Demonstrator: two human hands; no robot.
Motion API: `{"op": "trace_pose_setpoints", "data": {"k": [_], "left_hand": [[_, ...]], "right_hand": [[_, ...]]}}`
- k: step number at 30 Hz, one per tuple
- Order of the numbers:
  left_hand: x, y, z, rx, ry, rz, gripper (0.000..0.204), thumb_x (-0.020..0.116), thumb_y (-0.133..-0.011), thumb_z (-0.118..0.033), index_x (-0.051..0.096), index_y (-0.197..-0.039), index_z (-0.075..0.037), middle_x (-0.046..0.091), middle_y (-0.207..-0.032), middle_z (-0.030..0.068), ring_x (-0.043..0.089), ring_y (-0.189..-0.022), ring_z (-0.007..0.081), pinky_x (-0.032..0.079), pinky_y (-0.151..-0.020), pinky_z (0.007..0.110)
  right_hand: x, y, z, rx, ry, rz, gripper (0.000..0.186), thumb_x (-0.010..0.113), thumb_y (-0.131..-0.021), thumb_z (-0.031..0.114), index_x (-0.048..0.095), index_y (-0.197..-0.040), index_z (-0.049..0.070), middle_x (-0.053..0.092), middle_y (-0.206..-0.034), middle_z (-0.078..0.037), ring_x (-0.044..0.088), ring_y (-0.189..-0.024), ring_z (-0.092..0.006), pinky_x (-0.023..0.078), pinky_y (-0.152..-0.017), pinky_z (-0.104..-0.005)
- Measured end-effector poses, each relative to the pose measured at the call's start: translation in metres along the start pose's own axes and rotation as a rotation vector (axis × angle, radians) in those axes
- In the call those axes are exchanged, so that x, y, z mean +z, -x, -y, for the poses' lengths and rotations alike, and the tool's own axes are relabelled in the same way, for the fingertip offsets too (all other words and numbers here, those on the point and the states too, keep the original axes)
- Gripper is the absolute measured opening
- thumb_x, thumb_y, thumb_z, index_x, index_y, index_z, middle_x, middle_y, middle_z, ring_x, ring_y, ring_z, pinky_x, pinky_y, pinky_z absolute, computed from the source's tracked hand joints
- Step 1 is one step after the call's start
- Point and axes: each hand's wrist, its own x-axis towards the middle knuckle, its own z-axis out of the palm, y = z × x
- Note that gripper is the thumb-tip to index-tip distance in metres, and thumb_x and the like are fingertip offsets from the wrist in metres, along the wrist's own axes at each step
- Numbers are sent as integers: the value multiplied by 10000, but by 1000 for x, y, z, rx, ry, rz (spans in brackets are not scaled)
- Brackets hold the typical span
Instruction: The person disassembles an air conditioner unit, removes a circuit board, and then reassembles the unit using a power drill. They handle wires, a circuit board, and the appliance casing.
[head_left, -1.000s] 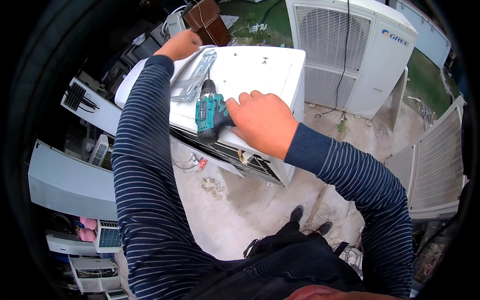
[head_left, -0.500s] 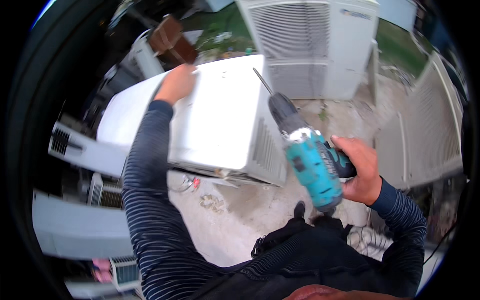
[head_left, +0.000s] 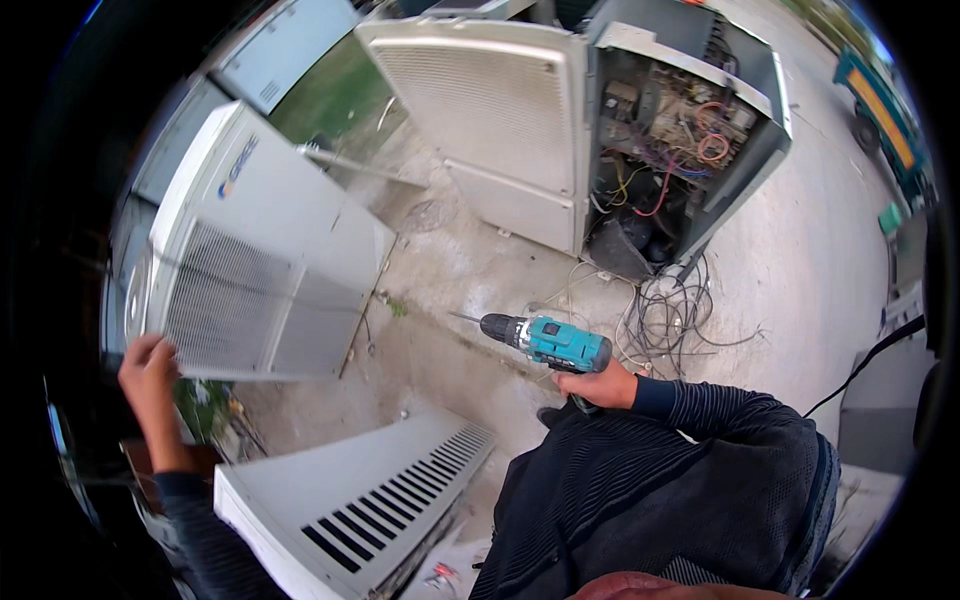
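My right hand (head_left: 600, 388) grips a teal and black cordless drill (head_left: 560, 342), held low in the middle of the view, its long bit (head_left: 463, 316) pointing left over the concrete. At the left, my left hand (head_left: 150, 385) is raised with curled fingers, beside the lower corner of an upright white outdoor air-conditioner unit (head_left: 326, 250) with a grille and a dark cable across it; whether it touches or holds anything is unclear. Below lies a white housing (head_left: 300, 485) with slotted vents. My body hides part of the ground.
An opened outdoor unit (head_left: 742, 140) shows wiring and a black compressor, its grilled white panel (head_left: 470, 110) swung out leftward. Tangled cables (head_left: 670, 310) lie at its foot. A teal and yellow truck (head_left: 878, 120) stands on the pavement at the right; pale panels (head_left: 290, 45) lean behind.
The view has swung right toward the opened unit. The drill has been lifted off the white housing and now points left. My left hand has come away from that housing's top edge.
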Motion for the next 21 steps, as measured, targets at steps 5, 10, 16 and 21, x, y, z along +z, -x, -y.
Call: {"op": "trace_pose_setpoints", "data": {"k": [5, 10, 16, 21], "left_hand": [[297, 22, -64, -201, 733, 462, 215, 737, -924, -156, 688, -1099, -42, 704, -850, 58, 658, -721, 136, 565, -654, 280], [480, 93, -121, -580, 1247, 782, 256, 695, -965, -125, 657, -1202, -34, 723, -1038, 93, 687, -844, 164, 577, -743, 307], [560, 100, -196, -847, 1528, 1247, 216, 651, -1023, -115, 640, -1230, -52, 743, -1187, 121, 696, -842, 140, 552, -710, 287], [591, 75, -211, -1010, 1627, 1453, 182, 624, -1055, -117, 659, -1232, -89, 744, -1212, 91, 706, -863, 130, 558, -734, 289]], "right_hand": [[-40, -16, 9, -457, 229, -318, 174, 727, -908, 73, 715, -1077, 36, 701, -863, -51, 661, -759, -158, 536, -714, -329], [-79, -22, 36, -455, 325, -574, 193, 776, -911, 137, 745, -1084, 60, 743, -857, -94, 720, -761, -267, 532, -687, -376], [-101, -19, 34, -382, 275, -749, 203, 776, -916, 132, 763, -1105, 56, 747, -869, -100, 710, -742, -270, 531, -686, -389], [-91, -45, 30, -363, 239, -896, 144, 760, -926, 115, 760, -1059, 58, 751, -879, -78, 719, -761, -229, 546, -691, -358]]}}
